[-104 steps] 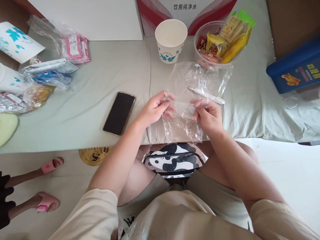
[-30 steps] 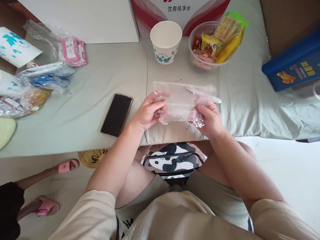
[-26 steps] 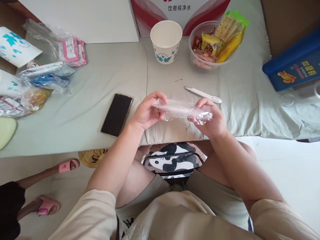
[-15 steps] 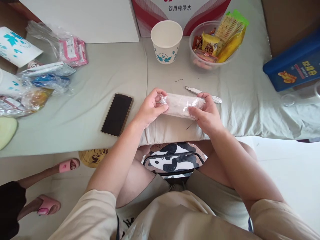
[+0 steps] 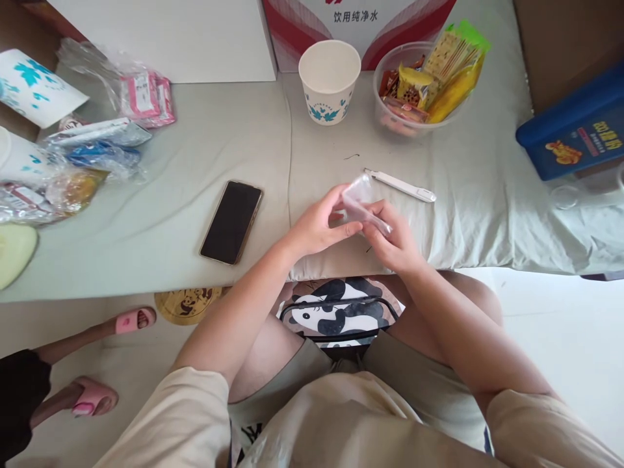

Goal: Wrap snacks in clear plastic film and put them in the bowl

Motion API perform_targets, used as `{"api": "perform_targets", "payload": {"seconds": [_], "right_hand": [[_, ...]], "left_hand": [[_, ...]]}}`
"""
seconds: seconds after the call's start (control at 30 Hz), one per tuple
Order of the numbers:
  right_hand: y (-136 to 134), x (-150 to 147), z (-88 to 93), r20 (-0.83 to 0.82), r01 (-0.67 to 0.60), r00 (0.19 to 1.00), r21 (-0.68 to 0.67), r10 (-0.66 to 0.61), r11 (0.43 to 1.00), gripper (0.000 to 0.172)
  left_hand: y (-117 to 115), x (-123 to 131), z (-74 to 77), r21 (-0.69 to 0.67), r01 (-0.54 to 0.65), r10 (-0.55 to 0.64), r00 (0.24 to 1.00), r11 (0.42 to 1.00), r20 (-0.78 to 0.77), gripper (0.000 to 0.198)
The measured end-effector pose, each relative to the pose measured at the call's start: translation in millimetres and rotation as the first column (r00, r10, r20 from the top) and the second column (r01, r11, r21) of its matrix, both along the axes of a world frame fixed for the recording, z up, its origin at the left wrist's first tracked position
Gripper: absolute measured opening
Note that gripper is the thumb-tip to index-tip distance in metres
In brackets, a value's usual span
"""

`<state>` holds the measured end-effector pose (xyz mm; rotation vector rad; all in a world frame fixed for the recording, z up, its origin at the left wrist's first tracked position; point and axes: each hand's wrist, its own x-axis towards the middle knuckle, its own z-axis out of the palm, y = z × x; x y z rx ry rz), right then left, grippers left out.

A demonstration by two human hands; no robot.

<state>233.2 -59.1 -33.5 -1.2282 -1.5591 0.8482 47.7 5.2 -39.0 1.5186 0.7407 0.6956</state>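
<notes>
Both my hands meet over the near edge of the cloth-covered table (image 5: 195, 221). My left hand (image 5: 319, 224) and my right hand (image 5: 392, 237) pinch a clear plastic bag (image 5: 358, 201), now folded into a small tight strip that sticks up between my fingers. A white pen-like tool (image 5: 400, 185) lies on the cloth just beyond my right hand. A black phone (image 5: 231, 221) lies face up to the left of my left hand.
A paper cup (image 5: 330, 78) and a clear bowl of wrapped snacks (image 5: 429, 84) stand at the back, before a red-and-white carton (image 5: 361, 19). Bagged packets (image 5: 92, 143) crowd the left. A blue box (image 5: 575, 136) is at right. Another person's pink-slippered feet (image 5: 97, 364) are on the floor left.
The clear bag went from spread flat between my hands to a long roll, then to a small folded strip. My hands came together at the middle.
</notes>
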Motion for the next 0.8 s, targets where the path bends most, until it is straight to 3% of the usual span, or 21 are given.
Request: {"api": "perform_targets", "payload": {"seconds": [0.1,0.2,0.3,0.4,0.53,0.67,0.8], "right_hand": [[-1,0,0.7,0.018,0.023,1.0,-0.101,-0.021,0.995,0.021],[1,2,-2.3,-0.019,0.145,0.988,-0.163,-0.15,0.976,0.024],[6,3,-7.7,-0.141,0.21,0.962,-0.166,-0.234,0.964,0.035],[9,3,-12.0,-0.188,0.154,0.963,-0.196,-0.191,0.968,0.047],[7,2,-14.5,-0.137,0.072,0.985,-0.225,-0.105,0.972,0.047],[5,0,-15.8,-0.151,0.073,0.985,-0.074,-0.084,0.995,0.049],[7,-2,-14.4,0.119,0.163,0.975,0.191,-0.188,0.968,0.028]], "left_hand": [[-3,2,1.4,-0.014,0.071,-0.071,0.996,0.997,-0.047,0.061],[-3,0,2.6,-0.008,0.034,-0.035,0.995,0.999,-0.091,0.05],[-3,-3,4.2,-0.047,-0.003,0.001,0.999,0.999,-0.039,0.039],[-4,-6,5.5,-0.125,-0.013,0.019,0.999,0.992,0.045,0.032],[-4,-4,4.4,-0.114,0.036,-0.028,0.997,0.993,0.071,0.037],[-1,-3,2.2,0.005,-0.028,0.028,0.998,1.0,-0.05,0.037],[0,-7,3.8,0.017,-0.062,0.062,0.997,0.998,-0.036,0.047]]}}
